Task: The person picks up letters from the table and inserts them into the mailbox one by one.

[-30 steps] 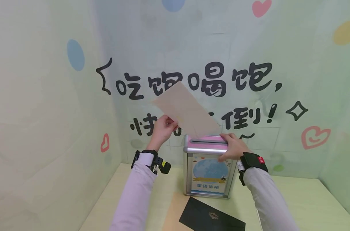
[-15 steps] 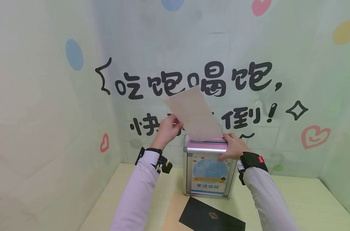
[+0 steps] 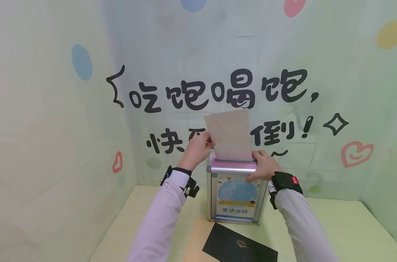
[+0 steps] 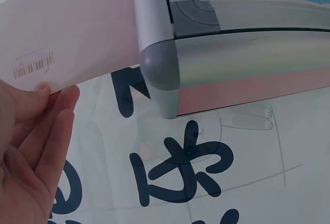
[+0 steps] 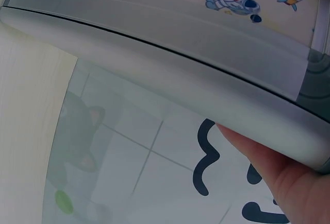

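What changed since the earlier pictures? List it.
The left hand, pinching the pale pink paper envelope, has moved right; the envelope has swung more upright and lower, at the top of the pink-topped silver box. Nothing was let go. The right hand stays on the box; the black rectangular envelope lies unmoved.

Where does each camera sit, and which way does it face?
Head: worn on the head, facing forward and down at the box and wall; left hand, right hand and sleeves show.
Left wrist: worn there, facing the pale sheet and the box's upper corner; part of the left hand shows.
Right wrist: worn there, facing the box's upper edge; part of the right hand shows.
Head and left wrist share the pale sheet.
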A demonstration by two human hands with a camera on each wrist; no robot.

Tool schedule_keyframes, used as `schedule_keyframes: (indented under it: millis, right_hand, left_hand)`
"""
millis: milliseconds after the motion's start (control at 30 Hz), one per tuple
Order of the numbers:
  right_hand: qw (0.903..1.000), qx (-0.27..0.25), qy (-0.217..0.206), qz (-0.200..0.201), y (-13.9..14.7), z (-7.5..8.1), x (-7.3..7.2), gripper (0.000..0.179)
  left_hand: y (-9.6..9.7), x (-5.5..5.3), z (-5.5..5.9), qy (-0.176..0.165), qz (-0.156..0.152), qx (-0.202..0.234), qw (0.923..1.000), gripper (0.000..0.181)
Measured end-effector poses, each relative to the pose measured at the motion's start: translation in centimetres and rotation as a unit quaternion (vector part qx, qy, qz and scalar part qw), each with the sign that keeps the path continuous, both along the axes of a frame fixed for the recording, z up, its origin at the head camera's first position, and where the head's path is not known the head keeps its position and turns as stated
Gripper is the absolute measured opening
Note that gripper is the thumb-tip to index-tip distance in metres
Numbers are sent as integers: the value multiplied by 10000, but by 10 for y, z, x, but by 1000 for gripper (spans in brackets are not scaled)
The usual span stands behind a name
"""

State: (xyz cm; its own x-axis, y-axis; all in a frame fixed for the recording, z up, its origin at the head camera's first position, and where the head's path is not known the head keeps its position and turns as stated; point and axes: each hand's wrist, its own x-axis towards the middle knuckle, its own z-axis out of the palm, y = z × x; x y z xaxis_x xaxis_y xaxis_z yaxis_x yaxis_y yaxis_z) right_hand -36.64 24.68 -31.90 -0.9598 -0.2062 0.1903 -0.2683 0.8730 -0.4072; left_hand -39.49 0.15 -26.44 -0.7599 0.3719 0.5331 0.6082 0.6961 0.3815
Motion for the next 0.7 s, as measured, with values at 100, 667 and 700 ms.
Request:
schedule_keyframes:
  millis: [100,667,700]
  right_hand:
    - [10000,-61,-65,-40,0,0,1,96]
    - [9999,-113,-101,-81,3,-3,-5,88]
    - [9998,-124,-113,-75,3,-3,-5,87]
  left_hand:
    - [4,0,-4,-44,34,-126,9999,8]
    - [15,-4,-12,15,95,-902,9959,5]
    - [15,-5,-13,18,115,-966,9953,5]
